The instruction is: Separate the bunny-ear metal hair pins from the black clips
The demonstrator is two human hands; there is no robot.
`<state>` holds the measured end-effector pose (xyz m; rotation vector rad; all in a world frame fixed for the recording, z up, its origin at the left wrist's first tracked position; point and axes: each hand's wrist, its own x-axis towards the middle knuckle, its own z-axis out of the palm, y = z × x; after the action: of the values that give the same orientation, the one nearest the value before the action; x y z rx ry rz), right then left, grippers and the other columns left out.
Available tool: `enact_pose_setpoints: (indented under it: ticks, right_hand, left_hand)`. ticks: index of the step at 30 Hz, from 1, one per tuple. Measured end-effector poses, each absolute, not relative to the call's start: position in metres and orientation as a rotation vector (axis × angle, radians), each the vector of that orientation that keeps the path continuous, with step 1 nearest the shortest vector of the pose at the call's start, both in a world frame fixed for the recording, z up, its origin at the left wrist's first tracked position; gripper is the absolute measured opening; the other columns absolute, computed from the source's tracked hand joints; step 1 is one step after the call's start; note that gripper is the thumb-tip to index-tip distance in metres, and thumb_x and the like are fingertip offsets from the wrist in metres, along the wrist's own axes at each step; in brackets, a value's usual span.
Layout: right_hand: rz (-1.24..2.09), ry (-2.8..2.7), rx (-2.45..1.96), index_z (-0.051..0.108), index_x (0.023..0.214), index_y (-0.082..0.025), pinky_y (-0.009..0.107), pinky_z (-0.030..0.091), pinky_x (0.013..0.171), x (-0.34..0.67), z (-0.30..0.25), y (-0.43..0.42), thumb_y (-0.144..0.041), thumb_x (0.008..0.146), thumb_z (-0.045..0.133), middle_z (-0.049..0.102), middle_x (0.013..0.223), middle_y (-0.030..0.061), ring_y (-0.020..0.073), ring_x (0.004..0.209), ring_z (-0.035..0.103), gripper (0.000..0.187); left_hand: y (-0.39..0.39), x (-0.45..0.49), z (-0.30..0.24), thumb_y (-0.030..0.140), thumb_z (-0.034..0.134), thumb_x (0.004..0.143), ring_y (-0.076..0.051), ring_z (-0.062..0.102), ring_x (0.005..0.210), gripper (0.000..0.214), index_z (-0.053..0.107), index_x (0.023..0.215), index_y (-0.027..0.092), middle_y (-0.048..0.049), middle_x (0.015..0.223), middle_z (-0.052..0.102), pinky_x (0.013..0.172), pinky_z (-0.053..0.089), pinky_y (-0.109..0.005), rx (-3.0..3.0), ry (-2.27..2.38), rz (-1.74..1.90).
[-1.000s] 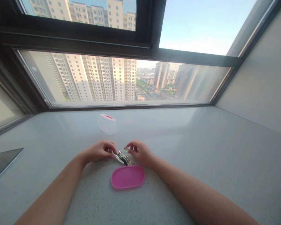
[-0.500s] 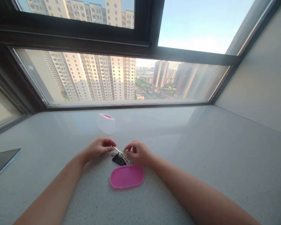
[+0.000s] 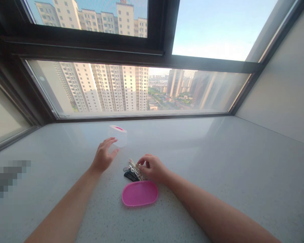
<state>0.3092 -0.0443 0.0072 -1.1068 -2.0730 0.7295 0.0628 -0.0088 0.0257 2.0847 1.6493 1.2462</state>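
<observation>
Keys (image 3: 132, 170) lie pinched by fingers of my right hand (image 3: 153, 167), while my left hand (image 3: 103, 155) hovers open beside the tub (image 3: 118, 135).

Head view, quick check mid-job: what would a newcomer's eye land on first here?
The bright pink oval lid, lying flat on the speckled sill nearest the camera, stands out most. Just behind it the right hand pinches a bunch of keys, while the left hand hovers open close to a clear container farther back. Above them, the wide window shows high-rise blocks.
</observation>
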Motion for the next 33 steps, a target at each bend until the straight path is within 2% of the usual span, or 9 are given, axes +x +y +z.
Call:
enact_pose_setpoints:
  ticks: [3, 6, 9, 13, 18, 23, 27, 30, 33]
  right_hand:
    - [0.73, -2.076, -1.113, 0.069, 0.083, -0.018, 0.021, 0.035, 0.055, 0.309, 0.007, -0.045, -0.014, 0.075, 0.06, 0.058, 0.077, -0.001, 0.008, 0.055, 0.045, 0.012]
    - [0.725, -2.067, -1.104, 0.069, 0.083, -0.018, 0.021, 0.036, 0.055, 0.308, 0.007, -0.045, -0.013, 0.075, 0.061, 0.058, 0.076, -0.0013, 0.0081, 0.055, 0.045, 0.012]
    - [0.723, -2.053, -1.09, 0.069, 0.083, -0.018, 0.021, 0.037, 0.057, 0.307, 0.006, -0.044, -0.014, 0.075, 0.061, 0.059, 0.077, -0.001, 0.0087, 0.057, 0.046, 0.011]
    - [0.732, -2.023, -1.084, 0.068, 0.084, -0.018, 0.022, 0.039, 0.059, 0.307, 0.005, -0.044, -0.014, 0.076, 0.062, 0.059, 0.078, -0.0005, 0.0091, 0.058, 0.048, 0.011]
    - [0.736, -1.977, -1.064, 0.067, 0.091, -0.017, 0.023, 0.042, 0.062, 0.307, 0.006, -0.044, -0.011, 0.073, 0.064, 0.059, 0.086, 0.0011, 0.0095, 0.061, 0.049, 0.019]
    - [0.583, -1.909, -0.993, 0.065, 0.097, -0.018, 0.025, 0.044, 0.066, 0.308, 0.009, -0.046, -0.013, 0.074, 0.064, 0.058, 0.092, 0.0029, 0.0112, 0.066, 0.05, 0.024]
    - [0.466, -1.824, -0.919, 0.064, 0.097, -0.018, 0.024, 0.045, 0.063, 0.309, 0.013, -0.047, -0.014, 0.077, 0.06, 0.06, 0.095, 0.0044, 0.0107, 0.063, 0.048, 0.021]
    - [0.437, -1.817, -0.878, 0.063, 0.105, -0.02, 0.023, 0.045, 0.059, 0.31, 0.013, -0.047, -0.012, 0.077, 0.058, 0.061, 0.101, 0.0053, 0.0101, 0.061, 0.048, 0.029]
    - [0.45, -1.853, -0.864, 0.06, 0.115, -0.022, 0.023, 0.046, 0.057, 0.311, 0.01, -0.045, -0.012, 0.075, 0.059, 0.061, 0.11, 0.0062, 0.0089, 0.058, 0.049, 0.041]
  left_hand:
    - [-0.009, 0.066, 0.018, 0.033, 0.061, 0.076, -0.035, 0.037, 0.131, 0.058, 0.05, 0.133, 0.025, -0.0094, 0.148, 0.042, 0.104, 0.029, -0.048, 2.263, 1.779, 1.12]
    - [-0.008, 0.07, 0.013, 0.032, 0.059, 0.078, -0.033, 0.037, 0.133, 0.063, 0.044, 0.139, 0.025, -0.0104, 0.148, 0.041, 0.106, 0.028, -0.046, 2.421, 1.757, 0.959]
    - [-0.008, 0.07, 0.013, 0.031, 0.056, 0.08, -0.031, 0.041, 0.131, 0.056, 0.048, 0.135, 0.024, -0.0111, 0.144, 0.047, 0.106, 0.029, -0.045, 2.468, 1.67, 0.955]
    - [-0.008, 0.072, 0.018, 0.026, 0.053, 0.081, -0.03, 0.047, 0.125, 0.041, 0.059, 0.121, 0.021, -0.0121, 0.134, 0.055, 0.106, 0.032, -0.045, 2.478, 1.509, 1.05]
    - [-0.012, 0.08, 0.025, 0.022, 0.048, 0.084, -0.028, 0.053, 0.118, 0.032, 0.064, 0.112, 0.015, -0.0148, 0.121, 0.061, 0.103, 0.039, -0.042, 2.475, 1.408, 1.07]
    - [-0.021, 0.096, 0.029, 0.02, 0.043, 0.089, -0.025, 0.058, 0.113, 0.033, 0.067, 0.111, 0.015, -0.012, 0.118, 0.066, 0.1, 0.044, -0.036, 2.47, 1.325, 1.022]
    - [-0.032, 0.113, 0.035, 0.017, 0.04, 0.09, -0.023, 0.055, 0.121, 0.04, 0.062, 0.123, 0.016, -0.01, 0.129, 0.062, 0.104, 0.042, -0.034, 2.518, 1.19, 0.864]
    - [-0.04, 0.124, 0.038, 0.008, 0.04, 0.085, -0.021, 0.053, 0.124, 0.049, 0.055, 0.13, 0.019, -0.0075, 0.136, 0.057, 0.104, 0.043, -0.035, 2.639, 1.068, 0.774]
    - [-0.043, 0.126, 0.04, 0.003, 0.043, 0.081, -0.022, 0.058, 0.118, 0.052, 0.057, 0.128, 0.017, -0.0106, 0.132, 0.06, 0.098, 0.049, -0.035, 2.786, 1.047, 0.796]
